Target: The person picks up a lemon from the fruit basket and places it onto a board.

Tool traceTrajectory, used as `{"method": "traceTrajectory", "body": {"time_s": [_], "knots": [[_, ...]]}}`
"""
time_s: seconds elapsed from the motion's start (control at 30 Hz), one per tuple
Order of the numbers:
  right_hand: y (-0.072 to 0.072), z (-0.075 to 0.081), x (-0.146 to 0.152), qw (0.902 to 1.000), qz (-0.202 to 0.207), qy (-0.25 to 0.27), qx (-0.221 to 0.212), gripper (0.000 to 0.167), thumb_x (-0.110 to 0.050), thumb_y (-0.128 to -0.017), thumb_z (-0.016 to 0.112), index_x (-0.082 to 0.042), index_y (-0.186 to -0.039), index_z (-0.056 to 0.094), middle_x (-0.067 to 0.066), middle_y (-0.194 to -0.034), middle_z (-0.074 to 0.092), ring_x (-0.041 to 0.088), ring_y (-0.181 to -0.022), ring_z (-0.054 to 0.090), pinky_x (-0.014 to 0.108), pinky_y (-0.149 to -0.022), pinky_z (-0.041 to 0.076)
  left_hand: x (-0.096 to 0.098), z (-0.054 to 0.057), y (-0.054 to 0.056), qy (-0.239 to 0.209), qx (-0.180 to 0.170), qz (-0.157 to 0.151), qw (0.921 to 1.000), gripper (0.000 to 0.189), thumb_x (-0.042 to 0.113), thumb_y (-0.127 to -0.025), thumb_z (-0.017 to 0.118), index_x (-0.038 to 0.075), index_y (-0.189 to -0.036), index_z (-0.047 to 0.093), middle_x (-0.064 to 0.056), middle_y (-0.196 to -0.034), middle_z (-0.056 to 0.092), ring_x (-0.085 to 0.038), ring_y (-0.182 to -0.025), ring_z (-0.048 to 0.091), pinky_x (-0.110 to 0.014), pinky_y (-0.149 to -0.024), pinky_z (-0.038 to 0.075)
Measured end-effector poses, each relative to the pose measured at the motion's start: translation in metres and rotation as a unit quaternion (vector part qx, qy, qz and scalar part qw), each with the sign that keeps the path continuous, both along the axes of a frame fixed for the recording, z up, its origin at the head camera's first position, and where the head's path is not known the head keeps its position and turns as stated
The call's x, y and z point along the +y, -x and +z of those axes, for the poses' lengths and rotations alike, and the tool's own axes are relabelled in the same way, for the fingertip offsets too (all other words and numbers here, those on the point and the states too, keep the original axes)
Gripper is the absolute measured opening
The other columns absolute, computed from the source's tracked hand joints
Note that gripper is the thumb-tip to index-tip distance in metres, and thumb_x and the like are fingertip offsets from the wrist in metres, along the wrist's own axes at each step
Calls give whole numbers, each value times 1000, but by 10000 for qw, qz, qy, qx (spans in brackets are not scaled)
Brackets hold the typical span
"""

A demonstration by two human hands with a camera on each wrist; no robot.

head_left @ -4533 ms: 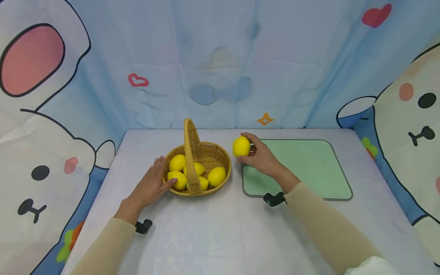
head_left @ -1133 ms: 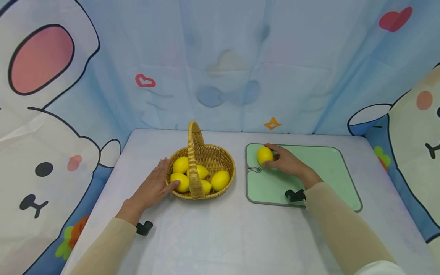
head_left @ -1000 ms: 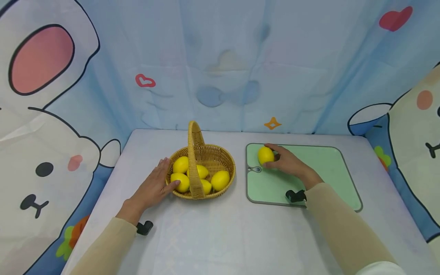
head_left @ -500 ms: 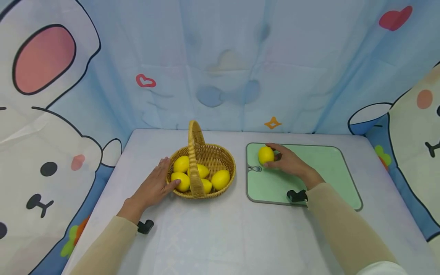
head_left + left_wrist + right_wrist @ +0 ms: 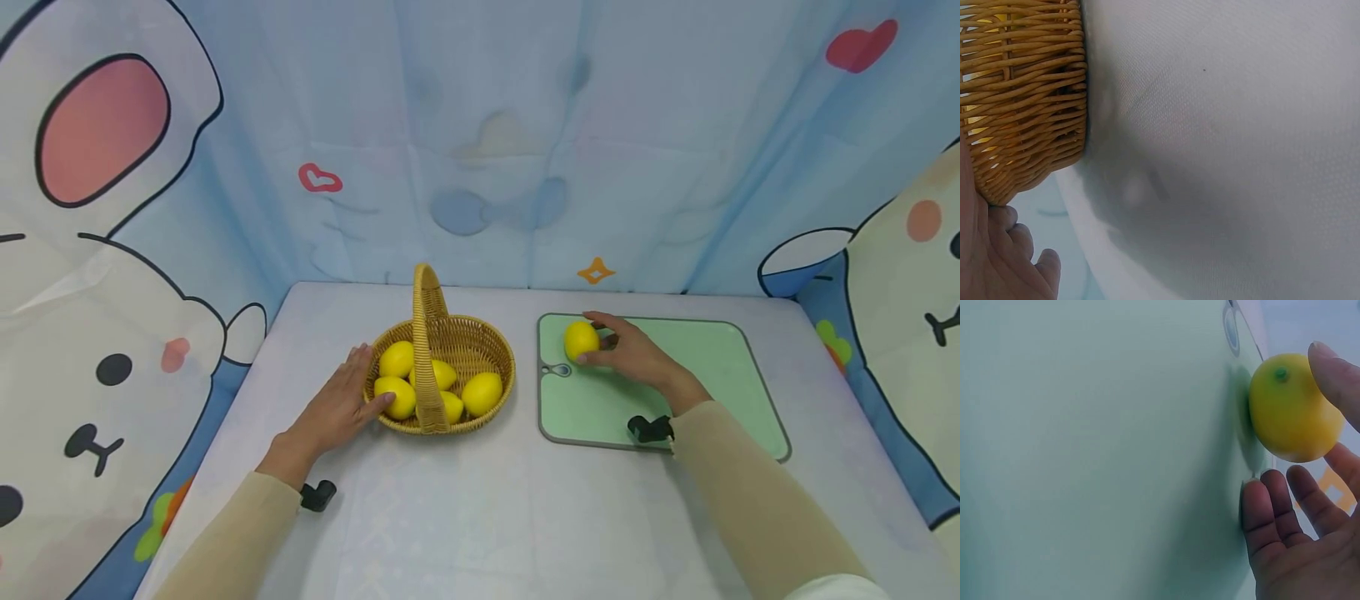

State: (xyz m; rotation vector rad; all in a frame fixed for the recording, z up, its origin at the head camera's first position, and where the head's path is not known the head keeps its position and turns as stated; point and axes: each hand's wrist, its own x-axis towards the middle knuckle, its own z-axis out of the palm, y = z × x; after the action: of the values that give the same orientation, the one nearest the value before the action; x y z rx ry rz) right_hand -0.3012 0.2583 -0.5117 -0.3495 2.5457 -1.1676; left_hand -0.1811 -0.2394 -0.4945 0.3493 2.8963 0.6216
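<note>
A yellow lemon [image 5: 581,342] sits near the far left corner of the green cutting board [image 5: 690,383], pinched between the thumb and forefinger of my right hand [image 5: 628,357]. In the right wrist view the lemon [image 5: 1294,409] shows its green stem tip close over the board, with the other fingers spread below it. My left hand [image 5: 337,404] rests straight-fingered along the left side of a wicker basket [image 5: 480,337], its thumb reaching over the rim. Several lemons [image 5: 482,393] lie in the basket beneath its tall arched handle. The left wrist view shows the woven basket wall [image 5: 1022,94] against that hand.
The white-covered table [image 5: 465,517] carries the basket at left and the board at right. A blue cartoon-printed curtain [image 5: 495,167] hangs right behind the table's far edge. Dark wrist cameras [image 5: 318,496] stick out from both wrists.
Since the oldest frame, my right hand has carried the lemon rightward from beside the basket onto the board. Over the last second it stays nearly still. The left hand keeps its place on the basket.
</note>
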Motion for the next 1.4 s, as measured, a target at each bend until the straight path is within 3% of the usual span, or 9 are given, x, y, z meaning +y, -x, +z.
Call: {"method": "traceTrajectory", "body": {"time_s": [0.33, 0.5, 0.8, 1.03, 1.2, 1.4], "knots": [[-7, 15, -2, 9994, -116, 25, 339, 88, -48, -96, 77, -19, -167, 33, 19, -169, 30, 43, -142, 44, 59, -101, 53, 0, 1, 0, 4, 19, -26, 10000, 98, 62, -107, 47, 2, -169, 2, -18, -178, 6, -34, -165, 7, -53, -134, 12], [-13, 29, -12, 9978, -188, 294, 557, 76, -46, -99, 74, -24, -164, 41, 15, -169, 28, 40, -145, 42, 60, -109, 46, 0, 0, 0, 21, 11, -36, 10000, 98, 63, -107, 47, 4, -169, 0, -17, -178, 5, -34, -165, 7, -53, -134, 12], [-21, 51, -61, 9898, 490, 981, 905, 60, -31, -99, 77, -18, -154, 55, 10, -160, 43, 41, -140, 47, 55, -114, 45, 0, 1, 0, 61, 31, -40, 10000, 97, 62, -107, 47, 2, -169, 2, -17, -178, 5, -34, -165, 7, -53, -134, 12], [-30, 65, -116, 9825, 1052, 1428, 572, 59, -28, -99, 78, -23, -153, 55, 5, -162, 44, 36, -141, 50, 54, -116, 46, 0, 1, -1, 59, 23, -23, 10000, 97, 62, -107, 46, 2, -169, 2, -17, -178, 6, -35, -165, 7, -53, -134, 12], [-32, 59, -152, 9759, 1132, 1864, 16, 61, -28, -99, 78, -24, -155, 54, 3, -162, 45, 37, -145, 49, 54, -115, 50, -1, 0, 0, 11, 24, -8, 10000, 97, 61, -108, 47, 2, -169, 3, -18, -178, 6, -35, -165, 7, -53, -134, 12], [-32, 50, -183, 9674, 1178, 2182, -507, 64, -27, -99, 77, -23, -158, 51, 3, -161, 48, 29, -146, 50, 51, -114, 52, 0, 0, -1, -15, 7, 4, 10000, 98, 64, -107, 46, 3, -169, 2, -16, -178, 5, -34, -165, 7, -53, -134, 13]]}}
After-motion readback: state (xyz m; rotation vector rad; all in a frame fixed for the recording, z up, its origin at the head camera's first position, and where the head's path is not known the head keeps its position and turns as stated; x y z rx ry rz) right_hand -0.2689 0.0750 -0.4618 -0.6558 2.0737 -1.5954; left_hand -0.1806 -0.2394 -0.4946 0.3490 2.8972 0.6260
